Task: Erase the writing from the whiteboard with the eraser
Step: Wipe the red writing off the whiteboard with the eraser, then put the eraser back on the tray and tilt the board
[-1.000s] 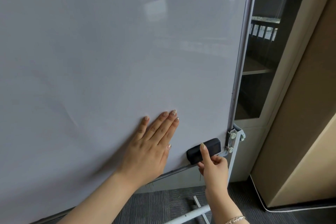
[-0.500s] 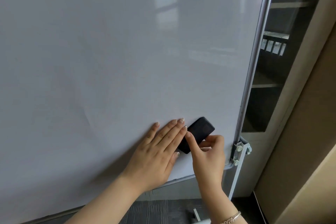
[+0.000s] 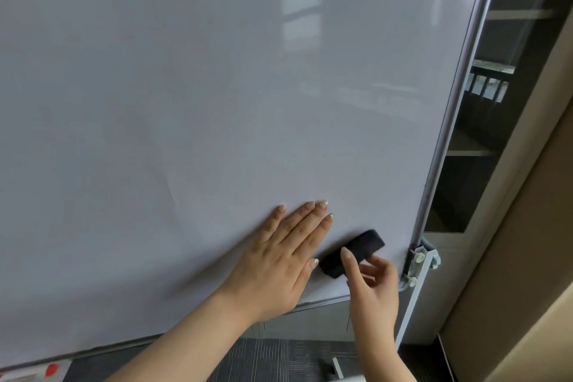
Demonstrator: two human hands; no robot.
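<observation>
The whiteboard (image 3: 217,102) fills most of the view, and the part I see carries no writing. My left hand (image 3: 279,260) lies flat on its lower area, fingers straight and pointing up. Just right of it, the black eraser (image 3: 356,250) sits tilted against the board near the lower right corner. My right hand (image 3: 372,291) holds the eraser: the index finger lies across its face and the other fingers curl below its lower edge. My thumb is hidden.
The board's metal frame and stand bracket (image 3: 421,260) run along the right edge. Behind it stands a glass-door cabinet (image 3: 483,133) with dark shelves. Grey carpet (image 3: 263,357) lies below. Something red (image 3: 51,369) sits under the board's bottom left edge.
The eraser went from the bottom right corner up beside my left fingertips, then came down and right again. My left hand stayed flat on the board.
</observation>
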